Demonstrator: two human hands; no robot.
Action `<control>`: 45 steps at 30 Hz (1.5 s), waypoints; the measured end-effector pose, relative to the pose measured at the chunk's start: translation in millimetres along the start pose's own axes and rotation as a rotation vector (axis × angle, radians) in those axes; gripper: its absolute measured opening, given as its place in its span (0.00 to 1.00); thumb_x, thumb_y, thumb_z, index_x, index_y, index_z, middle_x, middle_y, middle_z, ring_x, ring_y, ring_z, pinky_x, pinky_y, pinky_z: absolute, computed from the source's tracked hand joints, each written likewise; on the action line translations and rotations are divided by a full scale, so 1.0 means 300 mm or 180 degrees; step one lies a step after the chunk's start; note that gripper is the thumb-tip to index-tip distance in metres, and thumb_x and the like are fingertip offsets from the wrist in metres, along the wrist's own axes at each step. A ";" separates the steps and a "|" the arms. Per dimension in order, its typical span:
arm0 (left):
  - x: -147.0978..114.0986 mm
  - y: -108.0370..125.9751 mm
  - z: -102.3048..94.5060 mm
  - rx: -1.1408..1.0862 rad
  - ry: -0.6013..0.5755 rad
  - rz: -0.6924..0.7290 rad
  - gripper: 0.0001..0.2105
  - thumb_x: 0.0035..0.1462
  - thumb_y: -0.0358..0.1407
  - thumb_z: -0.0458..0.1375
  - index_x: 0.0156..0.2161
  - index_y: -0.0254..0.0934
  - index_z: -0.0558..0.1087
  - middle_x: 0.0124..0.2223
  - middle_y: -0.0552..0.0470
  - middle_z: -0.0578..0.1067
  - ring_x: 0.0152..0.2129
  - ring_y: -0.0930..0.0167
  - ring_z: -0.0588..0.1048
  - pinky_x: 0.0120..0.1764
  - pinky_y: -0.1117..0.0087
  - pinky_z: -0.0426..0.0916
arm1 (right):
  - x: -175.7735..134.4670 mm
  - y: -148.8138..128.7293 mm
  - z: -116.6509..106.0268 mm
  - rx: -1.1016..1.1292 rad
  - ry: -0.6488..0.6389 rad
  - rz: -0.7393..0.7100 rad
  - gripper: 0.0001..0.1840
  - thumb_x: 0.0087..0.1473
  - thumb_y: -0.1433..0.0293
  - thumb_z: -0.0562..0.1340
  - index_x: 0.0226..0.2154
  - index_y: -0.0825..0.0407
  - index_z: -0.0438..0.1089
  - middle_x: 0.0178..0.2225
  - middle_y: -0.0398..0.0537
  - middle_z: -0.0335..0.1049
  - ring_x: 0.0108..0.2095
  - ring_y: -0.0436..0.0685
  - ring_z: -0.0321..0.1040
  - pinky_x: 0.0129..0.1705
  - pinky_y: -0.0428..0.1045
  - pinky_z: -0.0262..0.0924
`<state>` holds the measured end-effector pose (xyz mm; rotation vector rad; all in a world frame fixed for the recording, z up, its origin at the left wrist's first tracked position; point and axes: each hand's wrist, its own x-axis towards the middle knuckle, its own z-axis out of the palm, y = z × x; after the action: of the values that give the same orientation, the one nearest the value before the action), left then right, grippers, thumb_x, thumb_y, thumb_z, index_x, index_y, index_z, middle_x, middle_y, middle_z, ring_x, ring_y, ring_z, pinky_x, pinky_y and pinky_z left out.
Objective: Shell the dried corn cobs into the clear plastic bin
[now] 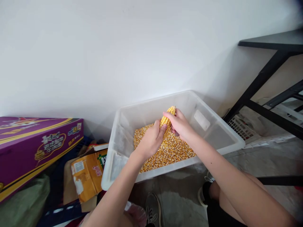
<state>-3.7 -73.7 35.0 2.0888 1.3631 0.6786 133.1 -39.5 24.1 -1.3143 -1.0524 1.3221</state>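
Observation:
A yellow corn cob (166,120), still covered with kernels where it shows, is held tilted between both hands. My left hand (152,138) is closed around its lower end, the thumb lying along the side. Higher up, my right hand (178,124) grips the cob with the thumb near the tip. Below them, loose corn kernels (170,151) lie heaped in a translucent white plastic bin (163,172). Parts of the cob are hidden behind my fingers.
The bin stands against a white wall (142,47). At left are a purple carton (42,148) and flattened orange packaging (88,176). A black-legged table (260,75) rises at right, near a white plastic basket (241,129). My shoes (152,208) are on the grey floor.

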 end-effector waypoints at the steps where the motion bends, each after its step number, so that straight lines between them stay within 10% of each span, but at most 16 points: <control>1: -0.003 0.002 -0.001 -0.0041 -0.0010 0.0059 0.20 0.66 0.46 0.38 0.48 0.35 0.64 0.35 0.48 0.74 0.30 0.68 0.71 0.35 0.67 0.62 | 0.004 0.004 -0.001 0.0001 0.0001 -0.0024 0.19 0.52 0.54 0.63 0.37 0.47 0.57 0.17 0.32 0.56 0.10 0.44 0.49 0.09 0.41 0.39; 6: -0.013 0.013 -0.003 -0.0252 -0.0043 0.0166 0.20 0.66 0.43 0.39 0.55 0.36 0.61 0.41 0.47 0.75 0.34 0.67 0.73 0.40 0.66 0.63 | 0.018 0.010 -0.006 0.0112 0.0032 -0.0056 0.16 0.53 0.58 0.63 0.36 0.47 0.58 0.18 0.32 0.56 0.11 0.43 0.50 0.11 0.41 0.44; 16: -0.001 0.001 -0.004 0.0050 0.0034 -0.0179 0.19 0.65 0.49 0.39 0.35 0.37 0.62 0.30 0.50 0.72 0.27 0.68 0.70 0.31 0.67 0.59 | -0.033 -0.014 0.008 -0.0098 -0.0297 0.0079 0.20 0.51 0.52 0.63 0.37 0.47 0.57 0.20 0.34 0.58 0.12 0.43 0.51 0.10 0.41 0.40; 27: -0.018 0.017 -0.008 -0.0298 -0.0090 0.0019 0.18 0.65 0.47 0.42 0.48 0.37 0.64 0.34 0.51 0.73 0.29 0.68 0.69 0.35 0.67 0.61 | -0.043 -0.017 -0.020 0.0179 -0.0517 0.0166 0.22 0.49 0.50 0.63 0.36 0.46 0.57 0.20 0.34 0.57 0.13 0.43 0.48 0.12 0.42 0.36; 34: 0.004 -0.016 0.009 -0.0643 0.0397 -0.0315 0.23 0.65 0.51 0.38 0.43 0.36 0.68 0.37 0.49 0.73 0.36 0.67 0.70 0.41 0.67 0.63 | 0.005 -0.080 -0.162 -0.1440 -0.0056 -0.0708 0.21 0.59 0.51 0.52 0.30 0.50 0.65 0.22 0.41 0.62 0.17 0.47 0.51 0.20 0.45 0.45; 40: 0.011 -0.033 0.000 -0.0652 0.0591 -0.0418 0.23 0.64 0.52 0.38 0.43 0.38 0.68 0.37 0.51 0.72 0.35 0.69 0.70 0.40 0.68 0.65 | -0.071 -0.159 -0.216 -0.2562 -0.1446 -0.0895 0.21 0.58 0.56 0.56 0.22 0.52 0.68 0.17 0.42 0.60 0.17 0.48 0.50 0.22 0.48 0.42; 45: 0.006 -0.023 0.000 -0.0577 0.0593 -0.0379 0.22 0.64 0.50 0.40 0.47 0.39 0.68 0.40 0.51 0.73 0.38 0.69 0.71 0.43 0.68 0.64 | -0.097 -0.152 -0.165 -0.2832 -0.1423 -0.0894 0.17 0.58 0.61 0.57 0.21 0.51 0.65 0.18 0.43 0.60 0.19 0.48 0.52 0.23 0.48 0.42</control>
<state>-7.5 -69.8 30.6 1.8244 1.4545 0.9283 184.0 -62.9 71.5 -1.4175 -2.2186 0.9616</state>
